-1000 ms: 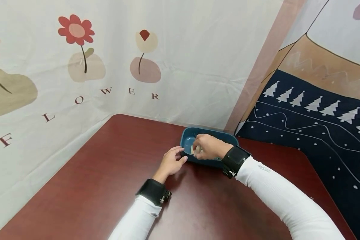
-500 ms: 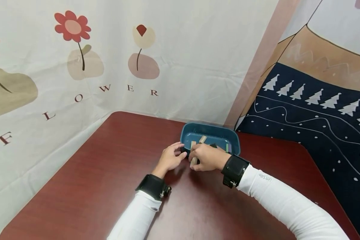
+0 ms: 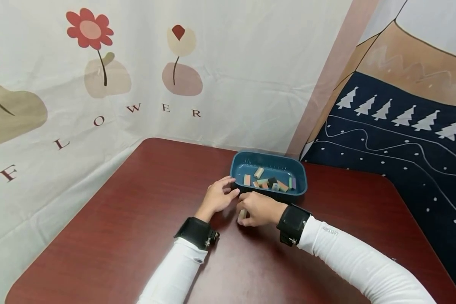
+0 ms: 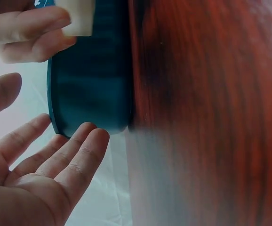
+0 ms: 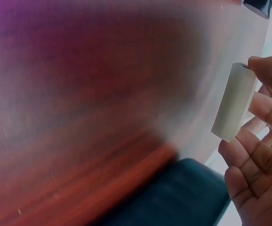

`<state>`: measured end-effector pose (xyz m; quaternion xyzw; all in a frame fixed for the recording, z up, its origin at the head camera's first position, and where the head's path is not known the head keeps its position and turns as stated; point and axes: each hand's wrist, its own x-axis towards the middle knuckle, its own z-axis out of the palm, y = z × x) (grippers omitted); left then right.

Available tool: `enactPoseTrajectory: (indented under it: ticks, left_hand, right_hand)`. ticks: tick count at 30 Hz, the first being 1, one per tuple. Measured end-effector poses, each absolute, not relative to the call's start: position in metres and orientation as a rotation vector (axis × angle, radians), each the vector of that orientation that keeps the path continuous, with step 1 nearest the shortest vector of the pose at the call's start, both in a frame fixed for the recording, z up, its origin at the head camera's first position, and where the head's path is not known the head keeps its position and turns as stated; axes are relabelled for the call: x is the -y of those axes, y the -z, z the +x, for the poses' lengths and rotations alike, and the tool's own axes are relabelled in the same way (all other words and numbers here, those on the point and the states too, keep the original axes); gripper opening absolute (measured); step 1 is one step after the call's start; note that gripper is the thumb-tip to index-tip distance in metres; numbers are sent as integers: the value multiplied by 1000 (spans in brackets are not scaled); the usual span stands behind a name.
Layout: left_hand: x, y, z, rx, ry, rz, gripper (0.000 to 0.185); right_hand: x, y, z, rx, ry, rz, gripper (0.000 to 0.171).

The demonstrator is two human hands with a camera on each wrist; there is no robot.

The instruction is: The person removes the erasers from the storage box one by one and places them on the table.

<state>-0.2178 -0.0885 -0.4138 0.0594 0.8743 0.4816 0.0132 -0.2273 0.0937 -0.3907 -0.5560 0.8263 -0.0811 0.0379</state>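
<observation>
- Pale block (image 5: 234,103): it is hanging in the right hand (image 3: 259,209), outside the blue bin (image 3: 270,158), just in front of its near wall and, judging by the wrist views, above the tabletop (image 3: 144,202).
- The right fingers are pinching this block near both ends, with digits touching at top and bottom in the right wrist view; such a hold is probably leaving the long faces bare and making the piece easy to turn.
- The right hand is arching over its catch, so the head view is showing only a pale strip between the fingers.
- The left hand (image 3: 217,195) is reaching to the bin's near left corner, its fingers slightly spread, its thumb standing apart, gripping nothing. The fingertips are overlapping the end wall in the left wrist view; whether they are pressing on it, I cannot tell. Being there, the hand is perhaps steadying the bin.
- Inside the bin, an orange-tinted block (image 3: 247,180) and a second pale block (image 3: 259,172) are lying apart from a jumble around a dark block (image 3: 272,181); the raised walls are presumably penning them in.
</observation>
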Motion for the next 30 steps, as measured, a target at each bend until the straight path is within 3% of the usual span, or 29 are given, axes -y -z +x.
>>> enactPoseTrajectory:
  ticks: [30]
  left_hand:
    - [90, 416, -219, -2768, -1464, 236, 47]
  right_hand:
    - [-89, 412, -224, -2480, 228, -1701, 22]
